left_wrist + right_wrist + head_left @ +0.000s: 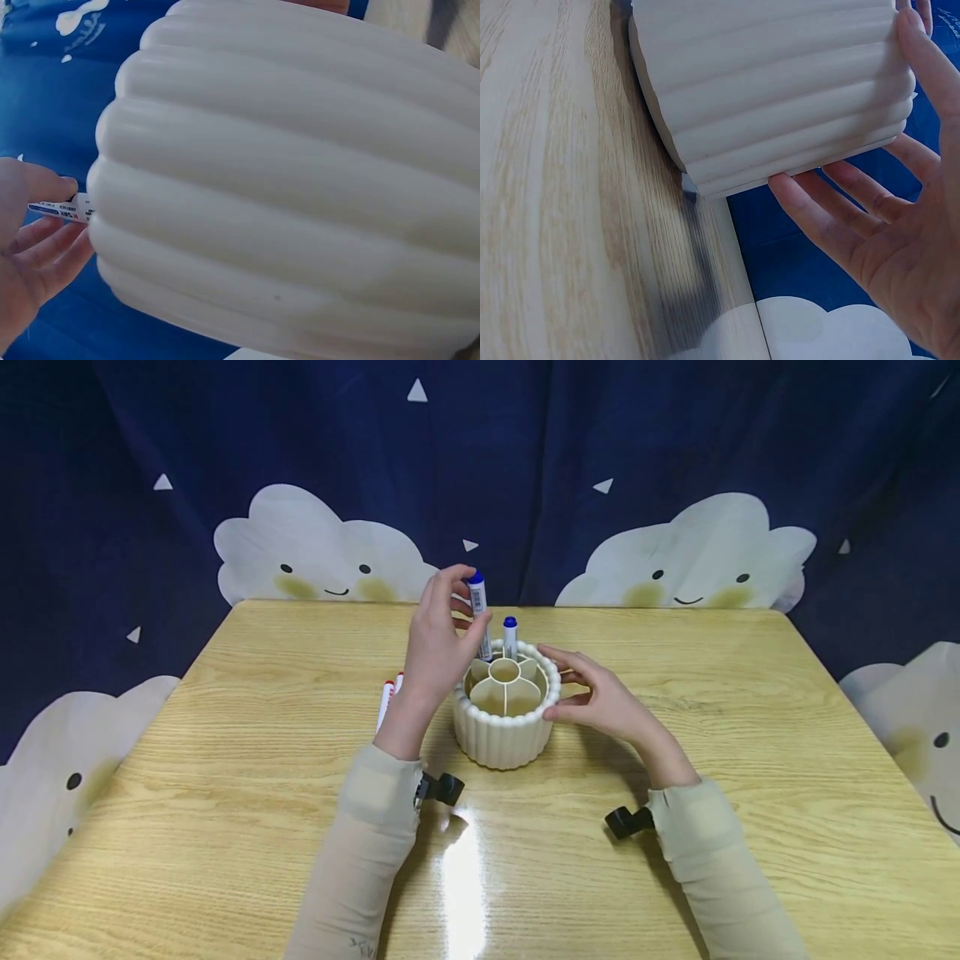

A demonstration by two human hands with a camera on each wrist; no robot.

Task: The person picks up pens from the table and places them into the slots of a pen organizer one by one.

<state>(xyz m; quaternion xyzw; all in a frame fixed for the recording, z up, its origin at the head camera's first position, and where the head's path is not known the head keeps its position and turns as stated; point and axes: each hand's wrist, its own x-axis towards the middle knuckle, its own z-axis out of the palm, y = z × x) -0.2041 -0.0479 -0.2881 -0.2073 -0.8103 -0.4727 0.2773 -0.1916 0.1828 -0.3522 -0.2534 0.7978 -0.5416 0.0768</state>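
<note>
A cream, ribbed round pen holder (502, 742) with a beaded rim and several compartments stands on the table. My left hand (441, 639) pinches a white marker with a blue cap (477, 597), upright, its lower end inside the holder's rear left. Another blue-capped marker (510, 637) stands in the rear compartment. Around the holder's right side my right hand (603, 697) grips, thumb at the near rim; in the right wrist view its fingers (810, 206) touch the ribbed wall. The left wrist view shows the held marker (64, 210) partly hidden behind the holder's wall.
Two red-capped white markers (386, 702) lie left of the holder, partly covered by my left wrist. The wooden table (247, 777) ends at a dark blue curtain (495, 460) with cloud faces. Black wrist cameras (448, 788) stick out from both sleeves.
</note>
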